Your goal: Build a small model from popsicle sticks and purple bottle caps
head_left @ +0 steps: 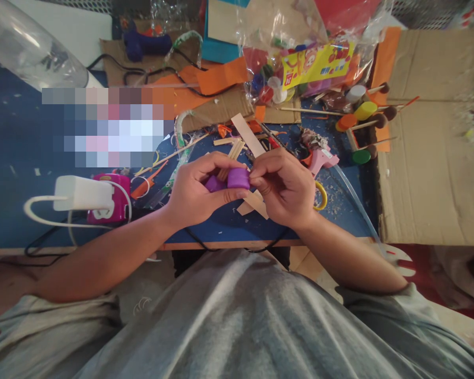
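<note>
My left hand (193, 189) is closed around a purple bottle cap (238, 178), with its thumb below and fingers above. Another purple piece (215, 183) lies deeper in the same grip, partly covered by the fingers. At the right end of the cap, my right hand (286, 187) pinches with thumb and forefinger. Whether something small sits between those fingertips I cannot make out. Just beyond the hands lie several thin wooden sticks (235, 149) and a pale flat strip (248, 135). Flat wooden pieces (253, 204) rest on the blue table (211, 230) beneath.
A pink glue gun (323, 159) and yellow ring (321, 196) lie right of my hands. Colored caps with sticks (365, 110) stand near a cardboard sheet (430, 142). Behind is a clear bag with a yellow label (318, 66). At left, a white charger (82, 193) sits on a pink socket (122, 197).
</note>
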The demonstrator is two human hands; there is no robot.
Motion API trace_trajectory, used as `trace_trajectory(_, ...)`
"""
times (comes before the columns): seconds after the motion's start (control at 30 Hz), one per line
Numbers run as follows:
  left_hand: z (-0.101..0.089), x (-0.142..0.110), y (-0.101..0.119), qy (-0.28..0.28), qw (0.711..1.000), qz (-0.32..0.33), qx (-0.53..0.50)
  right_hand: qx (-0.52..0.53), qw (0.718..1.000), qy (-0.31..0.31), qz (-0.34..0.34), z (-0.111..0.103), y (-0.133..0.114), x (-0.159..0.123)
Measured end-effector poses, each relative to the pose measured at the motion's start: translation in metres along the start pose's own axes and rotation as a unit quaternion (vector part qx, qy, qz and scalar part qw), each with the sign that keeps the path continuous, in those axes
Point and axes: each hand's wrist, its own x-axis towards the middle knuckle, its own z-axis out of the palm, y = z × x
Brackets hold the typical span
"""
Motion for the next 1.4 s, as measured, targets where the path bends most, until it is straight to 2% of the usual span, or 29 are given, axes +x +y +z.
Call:
trace_trajectory(0.3,-0.001,0.003,0.002,-0.001,1.000,0.001,0.001,0.098,0.990,-0.019,0.098,0.002,-0.001,-0.003)
trace_trajectory(0.57,-0.001,0.002,-0.002,0.003,1.000,0.007,0.009,0.162,0.972,-0.008,0.168,0.006,-0.003,0.000)
trace_trajectory(0.7,-0.002,0.000,0.000,0.002,1.000,-0.003,0.026,0.152,0.979,0.005,0.137,0.003,0.003,-0.002)
trace_trajectory(0.93,0.000,-0.004,-0.002,0.017,1.000,-0.010,0.024,0.053,0.998,-0.001,0.045,-0.004,0.012,-0.001)
trace_trajectory(1.2,0.002,-0.005,-0.003,0.011,1.000,-0.005,0.026,0.048,0.998,0.025,0.039,-0.001,0.010,-0.001)
trace_trajectory(1.4,0.004,-0.006,-0.003,0.013,1.000,-0.013,0.014,-0.023,0.998,0.047,0.025,0.000,-0.001,0.000)
